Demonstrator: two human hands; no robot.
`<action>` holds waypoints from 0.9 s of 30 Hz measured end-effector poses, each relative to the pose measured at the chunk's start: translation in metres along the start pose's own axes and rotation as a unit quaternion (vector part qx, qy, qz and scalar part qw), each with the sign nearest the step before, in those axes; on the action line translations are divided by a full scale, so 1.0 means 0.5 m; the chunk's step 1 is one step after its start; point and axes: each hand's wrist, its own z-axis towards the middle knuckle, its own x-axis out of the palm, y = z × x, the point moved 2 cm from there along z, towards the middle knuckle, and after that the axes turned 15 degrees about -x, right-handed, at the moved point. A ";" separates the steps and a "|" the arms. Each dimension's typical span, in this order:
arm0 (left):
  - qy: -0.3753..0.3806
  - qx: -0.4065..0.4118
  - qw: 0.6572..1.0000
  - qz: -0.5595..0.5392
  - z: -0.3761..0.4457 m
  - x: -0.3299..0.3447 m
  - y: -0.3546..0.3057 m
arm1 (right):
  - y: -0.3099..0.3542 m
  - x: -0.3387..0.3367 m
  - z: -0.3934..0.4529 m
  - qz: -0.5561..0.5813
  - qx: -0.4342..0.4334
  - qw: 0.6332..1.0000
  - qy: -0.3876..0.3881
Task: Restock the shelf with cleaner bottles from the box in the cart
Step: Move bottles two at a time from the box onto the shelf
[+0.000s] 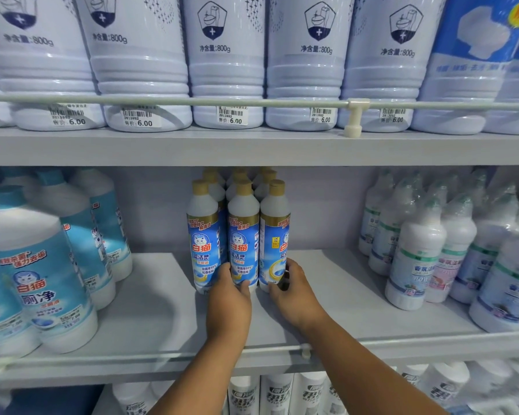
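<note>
Three rows of slim cleaner bottles with gold caps and blue labels stand upright in the middle of the grey shelf (pixel 336 298). The front row has a left bottle (pixel 204 232), a middle bottle (pixel 242 232) and a right bottle (pixel 274 229). My left hand (pixel 229 298) wraps its fingers round the base of the middle bottle, touching the left one too. My right hand (pixel 294 290) grips the base of the right bottle, thumb in front. The box and the cart are out of view.
Large blue-label bottles (pixel 39 274) crowd the shelf's left side, wrapped white bottles (pixel 423 250) the right. A thin guard rail (pixel 168 354) runs along the shelf's front edge under my forearms. The upper shelf (pixel 252 145) holds big white 800g bottles (pixel 228 64).
</note>
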 end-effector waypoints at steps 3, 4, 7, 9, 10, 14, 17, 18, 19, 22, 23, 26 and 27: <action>-0.007 0.002 1.000 0.010 -0.001 -0.001 -0.002 | -0.003 -0.003 0.004 -0.013 0.002 1.000 -0.004; -0.006 0.001 1.000 0.004 -0.001 -0.001 -0.002 | -0.005 -0.004 0.005 -0.018 0.002 1.000 -0.007; -0.003 0.000 1.000 -0.031 -0.001 -0.002 0.000 | -0.002 -0.005 0.004 -0.008 0.009 1.000 -0.017; -0.007 -0.003 1.000 -0.028 -0.001 -0.002 -0.001 | 0.000 -0.006 0.003 -0.003 0.005 1.000 -0.016; -0.009 -0.004 1.000 -0.024 -0.001 -0.001 -0.002 | 0.001 -0.006 0.003 -0.005 0.004 1.000 -0.013; -0.009 -0.005 1.000 -0.026 -0.002 -0.002 -0.003 | -0.002 -0.005 0.005 0.007 0.017 1.000 -0.024; -0.012 -0.003 1.000 -0.027 -0.001 -0.003 -0.001 | -0.003 -0.004 0.004 0.012 0.020 0.999 -0.023; -0.011 -0.006 0.999 -0.032 -0.002 -0.004 -0.002 | -0.003 -0.004 0.005 0.014 0.021 0.999 -0.023; -0.008 -0.011 0.999 -0.040 -0.001 -0.005 -0.002 | -0.003 -0.004 0.005 0.013 0.020 0.999 -0.022; -0.001 -0.020 0.997 -0.071 0.000 -0.005 0.001 | -0.002 -0.004 0.004 0.008 0.019 1.000 -0.021; 0.001 -0.023 0.996 -0.083 0.001 -0.004 0.001 | 0.000 -0.004 0.005 0.007 0.019 1.000 -0.021; -0.002 -0.026 0.996 -0.083 0.000 -0.006 -0.006 | 0.008 -0.007 0.003 0.003 0.021 1.000 -0.020; 0.005 -0.032 0.996 -0.079 0.000 -0.007 -0.008 | 0.010 -0.007 0.003 0.003 0.021 1.000 -0.020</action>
